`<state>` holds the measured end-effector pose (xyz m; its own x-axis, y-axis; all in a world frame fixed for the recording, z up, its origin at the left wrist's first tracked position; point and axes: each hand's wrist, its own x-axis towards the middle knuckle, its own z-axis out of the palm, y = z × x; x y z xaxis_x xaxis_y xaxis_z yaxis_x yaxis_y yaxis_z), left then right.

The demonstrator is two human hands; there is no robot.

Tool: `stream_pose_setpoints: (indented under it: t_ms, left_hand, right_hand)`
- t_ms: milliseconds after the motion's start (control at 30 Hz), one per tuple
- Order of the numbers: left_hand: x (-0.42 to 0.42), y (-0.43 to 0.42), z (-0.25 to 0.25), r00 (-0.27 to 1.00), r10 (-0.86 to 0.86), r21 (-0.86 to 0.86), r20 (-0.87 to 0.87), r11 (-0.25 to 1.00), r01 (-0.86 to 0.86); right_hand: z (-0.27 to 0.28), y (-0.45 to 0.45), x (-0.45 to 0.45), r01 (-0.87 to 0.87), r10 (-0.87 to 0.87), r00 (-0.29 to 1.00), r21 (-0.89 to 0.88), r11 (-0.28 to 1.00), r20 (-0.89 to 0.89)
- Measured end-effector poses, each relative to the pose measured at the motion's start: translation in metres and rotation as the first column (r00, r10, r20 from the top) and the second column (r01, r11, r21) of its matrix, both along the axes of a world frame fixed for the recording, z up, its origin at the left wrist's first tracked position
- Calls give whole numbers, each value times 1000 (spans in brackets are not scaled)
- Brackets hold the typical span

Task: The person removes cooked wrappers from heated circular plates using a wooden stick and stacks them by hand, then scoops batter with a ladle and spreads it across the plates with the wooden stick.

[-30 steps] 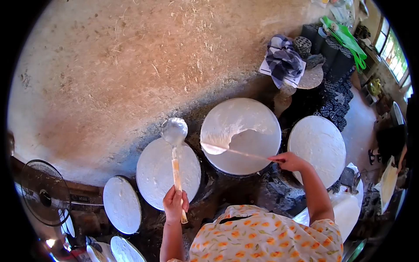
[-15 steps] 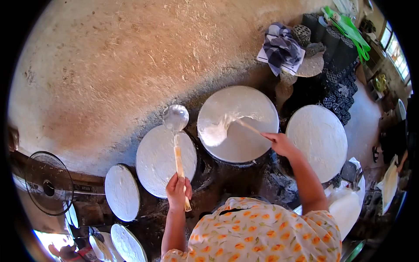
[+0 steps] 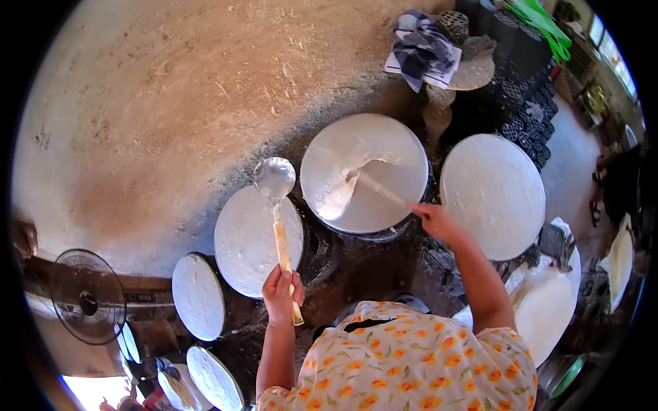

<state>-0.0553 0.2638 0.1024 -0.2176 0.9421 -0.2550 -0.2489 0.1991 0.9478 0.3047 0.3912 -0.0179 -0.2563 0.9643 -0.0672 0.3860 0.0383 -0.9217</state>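
Observation:
My left hand (image 3: 279, 293) is closed around the wooden handle of a metal ladle (image 3: 275, 179), held upright with its round bowl beyond the left round griddle (image 3: 257, 236). My right hand (image 3: 439, 225) grips the end of a thin wooden-handled spreader (image 3: 385, 190). Its far end is blurred and touches the white batter (image 3: 337, 200) on the middle round griddle (image 3: 370, 218). The batter forms a thick patch at the left with a curved thin edge above. White layers cover the left griddle and the right griddle (image 3: 492, 198).
More white-coated round plates (image 3: 198, 296) stand at the left, near a black fan (image 3: 88, 301). A stack of white sheets (image 3: 545, 318) lies at the right. Behind are a checked cloth (image 3: 419, 48), dark perforated briquettes (image 3: 528, 123) and a green bag (image 3: 541, 27). A brown wall (image 3: 171, 116) rises ahead.
The spreader's far end has moved slightly left across the middle griddle, and the batter patch there has changed shape. The ladle stays raised in my left hand. The whole view has shifted a little.

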Motion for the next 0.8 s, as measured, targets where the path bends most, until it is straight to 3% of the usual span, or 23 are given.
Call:
stream_pose_setpoints:
  t_ms: [33, 67, 133, 167, 233, 267, 367, 467, 500, 567, 700, 800]
  left_hand:
    - [-2, 0, 2, 1000, -10, -1, 9, 1000, 10]
    - [-4, 1, 4, 1000, -18, 1, 23, 1000, 18]
    - [-16, -3, 6, 1000, -20, -7, 22, 1000, 20]
    - [-26, -7, 5, 999, -44, 9, 14, 999, 44]
    - [-44, -13, 2, 997, -80, 36, -5, 996, 80]
    - [-52, -16, 2, 995, -95, 33, 2, 995, 95]
    - [-74, -20, 0, 984, -177, 63, -7, 982, 177]
    - [-92, -28, -4, 972, -236, 52, -9, 970, 236]
    - [-98, -30, -4, 969, -246, 57, -13, 967, 247]
    - [-108, -37, -1, 973, -231, 64, -2, 971, 231]
    - [-137, -52, -4, 972, -231, 54, -37, 971, 233]
    - [-147, -59, -4, 964, -257, 45, -60, 965, 260]
  right_hand:
    - [0, -15, 3, -102, 104, 994, 61, 993, -39]
    - [6, -33, 15, -80, 82, 996, 64, 995, -34]
    - [39, -72, 36, -165, 189, 976, -193, 967, 110]
    - [32, -90, 45, -152, 177, 977, -194, 969, 119]
    - [18, -122, 50, 38, -34, 999, -437, 899, 17]
    - [11, -133, 35, 54, -49, 999, -440, 896, 23]
    - [12, -147, -49, 146, -140, 976, -21, 989, 167]
    - [-12, -146, -130, 183, -258, 951, 357, 916, 173]
    - [-8, -153, -138, 183, -262, 947, 360, 915, 185]
    - [0, -167, -152, 184, -231, 702, 141, 973, 674]
    - [11, -218, -116, 201, -285, 637, 202, 959, 716]
    - [36, -223, -131, 333, -278, 544, 100, 938, 792]
